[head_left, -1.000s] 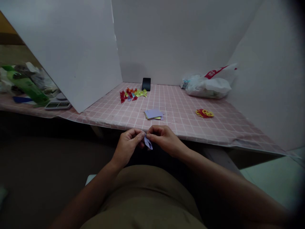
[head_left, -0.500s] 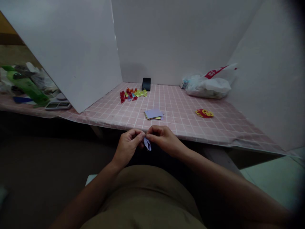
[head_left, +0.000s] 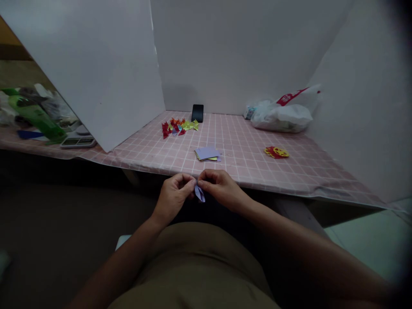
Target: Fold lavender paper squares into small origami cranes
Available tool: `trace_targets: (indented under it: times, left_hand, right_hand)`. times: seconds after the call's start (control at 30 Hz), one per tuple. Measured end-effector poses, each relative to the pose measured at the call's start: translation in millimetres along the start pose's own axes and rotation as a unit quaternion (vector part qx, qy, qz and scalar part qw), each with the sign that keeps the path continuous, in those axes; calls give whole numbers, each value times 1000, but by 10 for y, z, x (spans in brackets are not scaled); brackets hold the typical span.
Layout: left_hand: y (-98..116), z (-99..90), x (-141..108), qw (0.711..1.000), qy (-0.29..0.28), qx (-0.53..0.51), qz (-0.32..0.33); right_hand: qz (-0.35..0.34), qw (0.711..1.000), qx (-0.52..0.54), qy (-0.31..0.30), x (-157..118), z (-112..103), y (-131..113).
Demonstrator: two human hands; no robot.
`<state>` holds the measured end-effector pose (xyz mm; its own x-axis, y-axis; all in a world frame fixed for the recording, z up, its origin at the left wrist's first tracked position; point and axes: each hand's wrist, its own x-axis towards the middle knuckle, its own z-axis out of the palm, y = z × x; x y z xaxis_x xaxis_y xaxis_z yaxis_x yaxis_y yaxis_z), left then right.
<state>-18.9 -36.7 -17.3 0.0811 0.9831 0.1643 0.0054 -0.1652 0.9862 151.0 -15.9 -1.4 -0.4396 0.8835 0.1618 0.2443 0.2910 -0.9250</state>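
A small folded piece of purple paper (head_left: 200,194) hangs just off the table's front edge, pinched at its top by both hands. My left hand (head_left: 174,195) holds it from the left between thumb and fingers. From the right, my right hand (head_left: 222,189) grips it the same way, the fingertips of the two hands almost touching. Beyond them on the table lies a stack of square paper sheets (head_left: 207,153), purple on top with yellow below. Farther back is a pile of small folded paper pieces (head_left: 178,126) in red, orange, yellow and purple.
A pink checked cloth (head_left: 238,141) covers the table. On it are a black phone (head_left: 197,113), a white plastic bag (head_left: 283,116) and red and yellow cutouts (head_left: 276,152). White panels surround it; a green bottle (head_left: 37,118) and a scale (head_left: 78,142) lie left.
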Motion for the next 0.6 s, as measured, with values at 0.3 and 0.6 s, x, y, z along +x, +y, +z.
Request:
trace_targets:
  times: [0.3,0.6]
  left_hand:
    - [-26,-5,-9,988,50,122,78]
    - [-143,-56,12,911,214,283,211]
  right_hand:
    - [-20,1000,-9,0,28,-26,13]
    - [-12,999,-37,30,-63,91,-61]
